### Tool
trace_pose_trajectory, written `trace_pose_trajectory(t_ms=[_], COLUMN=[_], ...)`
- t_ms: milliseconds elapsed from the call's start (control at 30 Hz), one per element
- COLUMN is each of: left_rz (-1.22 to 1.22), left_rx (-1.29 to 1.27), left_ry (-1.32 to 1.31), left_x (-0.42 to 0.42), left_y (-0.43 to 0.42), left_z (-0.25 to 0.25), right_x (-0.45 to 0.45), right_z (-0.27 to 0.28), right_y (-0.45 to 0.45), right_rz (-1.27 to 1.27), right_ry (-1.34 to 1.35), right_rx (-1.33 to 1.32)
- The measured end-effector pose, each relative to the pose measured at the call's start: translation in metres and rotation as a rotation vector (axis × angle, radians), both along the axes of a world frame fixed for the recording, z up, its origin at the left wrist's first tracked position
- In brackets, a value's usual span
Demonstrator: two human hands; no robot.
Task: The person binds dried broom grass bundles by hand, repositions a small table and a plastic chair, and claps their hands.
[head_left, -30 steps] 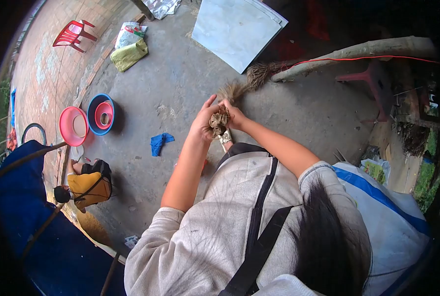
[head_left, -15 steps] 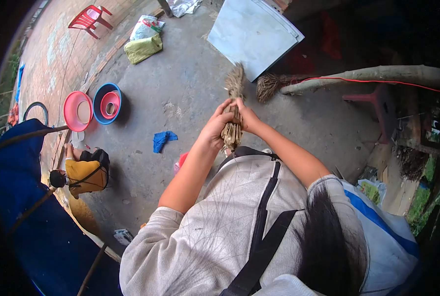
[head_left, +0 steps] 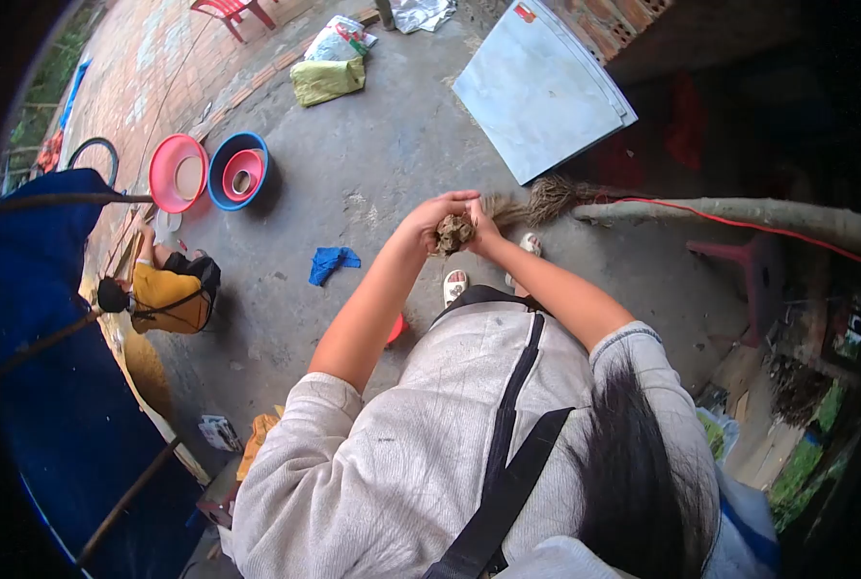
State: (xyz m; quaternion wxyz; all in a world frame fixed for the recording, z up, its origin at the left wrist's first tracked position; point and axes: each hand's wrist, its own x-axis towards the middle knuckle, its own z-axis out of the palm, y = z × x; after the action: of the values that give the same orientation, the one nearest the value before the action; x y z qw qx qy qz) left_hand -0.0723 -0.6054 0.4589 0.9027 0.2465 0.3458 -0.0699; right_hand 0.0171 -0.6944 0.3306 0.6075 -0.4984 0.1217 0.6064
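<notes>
At the centre of view, the left hand (head_left: 438,214) and right hand (head_left: 484,230) reach forward and meet, gripping a stalk bundle (head_left: 454,234). Its near end looks brown, dry and ragged.

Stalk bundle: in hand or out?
In hand: the stalk bundle sits between the left hand and right hand, its blunt end facing the camera. Cannot tell whether its bristly far end touches the floor.

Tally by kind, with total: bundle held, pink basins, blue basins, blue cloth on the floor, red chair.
Held bundle: 1
Pink basins: 2 (one sits inside the blue basin)
Blue basin: 1
Blue cloth: 1
Red chair: 1 (partly out of frame)
Total: 6
</notes>
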Motion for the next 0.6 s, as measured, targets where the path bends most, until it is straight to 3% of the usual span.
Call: trace_pose_trajectory(t_ms=[33, 100, 133, 167, 233, 267, 300, 333, 433, 467, 500, 567, 600], left_rz=[0.048, 0.055, 0.165, 0.274, 0.401, 0.509, 0.611, 0.639, 0.658, 0.751, 0.846, 0.970, 1.033], left_rx=[0.092, 0.129, 0.263, 0.395, 0.380, 0.035, -0.315, -0.317, -0.515, -0.561, -0.608, -0.745, -0.772], left_ry=[-0.022, -0.032, 0.018, 0.069, 0.118, 0.099, 0.070, 0.067, 0.061, -0.002, -0.070, -0.189, -0.168], left_x=[0.005, 0.012, 0.016, 0.019, 0.021, 0.018, 0.016, 0.012, -0.003, -0.005, -0.005, 0.002, 0.010], left_y=[0.006, 0.013, 0.007, 0.001, -0.004, -0.002, 0.001, 0.003, 0.013, 0.019, 0.023, 0.028, 0.027], left_z=[0.003, 0.006, 0.007, 0.010, 0.015, 0.015, 0.016, 0.017, 0.033, 0.047, 0.060, 0.076, 0.081], right_x=[0.003, 0.014, 0.026, 0.037, 0.047, 0.050, 0.050, 0.052, 0.046, 0.041, 0.038, 0.039, 0.039], right_z=[0.025, 0.019, 0.017, 0.021, 0.043, 0.038, 0.028, 0.018, 0.043, 0.059, 0.073, 0.091, 0.091], right_y=[0.015, 0.043, 0.050, 0.055, 0.072, 0.077, 0.080, 0.084, 0.106, 0.112, 0.116, 0.127, 0.136], right_rz=[0.001, 0.157, 0.020, 0.171, 0.332, 0.353, 0.539, 0.716, 0.819, 0.712, 0.731, 0.330, 0.312], right_ry=[-0.095, -0.332, 0.021, -0.058, -0.102, -0.103, -0.499, -0.895, -0.955, -0.699, -0.685, 0.316, 0.362], right_rx=[-0.018, 0.186, -0.002, -0.020, -0.041, -0.041, 0.112, 0.282, 0.548, 0.679, 0.693, 0.099, 0.041])
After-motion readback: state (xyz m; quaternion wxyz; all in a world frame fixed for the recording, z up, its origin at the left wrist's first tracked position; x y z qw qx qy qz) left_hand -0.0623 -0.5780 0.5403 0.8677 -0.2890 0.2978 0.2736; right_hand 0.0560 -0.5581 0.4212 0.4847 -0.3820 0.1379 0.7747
